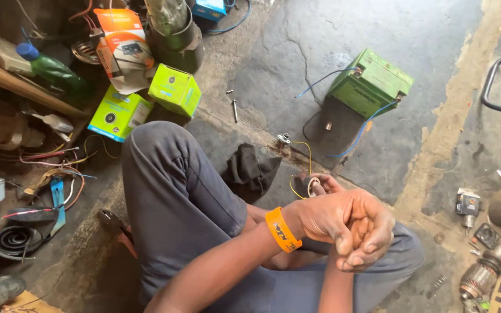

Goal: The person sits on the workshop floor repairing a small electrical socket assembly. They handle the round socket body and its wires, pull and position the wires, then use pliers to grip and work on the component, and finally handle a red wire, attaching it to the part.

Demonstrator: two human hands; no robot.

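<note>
I sit on the concrete floor with my knee raised in grey trousers. My left hand, with an orange wristband on its wrist, is clasped over my right hand above my lap. Fingertips stick out behind the clasp and touch a small round part on a yellow wire. Which hand they belong to is hard to tell; they look like the right. The wire runs up to a small metal terminal. A green battery box with blue wires stands beyond.
A dark cloth lies by my knee. Two yellow-green boxes and an orange box stand at the upper left beside a green bottle. Loose wires lie at the left. Motor parts are at the right. Bolts lie ahead.
</note>
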